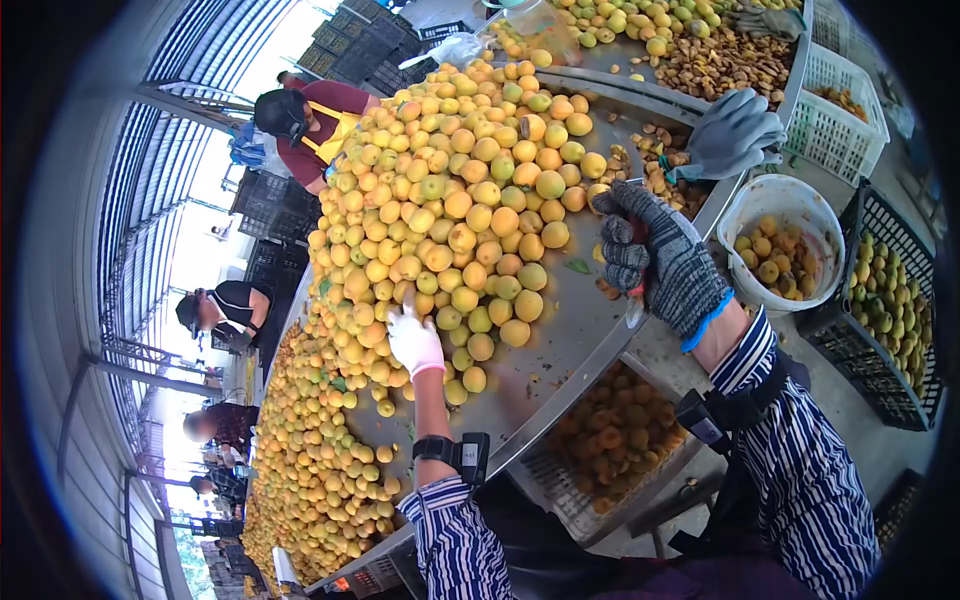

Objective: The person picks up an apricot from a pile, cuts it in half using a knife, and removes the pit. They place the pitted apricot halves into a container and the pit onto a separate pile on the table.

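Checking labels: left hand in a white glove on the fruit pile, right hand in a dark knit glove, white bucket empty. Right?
One slip: the white bucket is not empty, it holds fruit, as the head view shows. Rest stands: left hand in a white glove on the fruit pile, right hand in a dark knit glove.

Coarse knitted glove (665, 262), smooth matt metal table (572, 322)

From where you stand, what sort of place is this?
Probably a fruit-sorting shed: a long metal table heaped with yellow-orange fruit, workers lined along it, and plastic crates and a bucket of fruit beside it.
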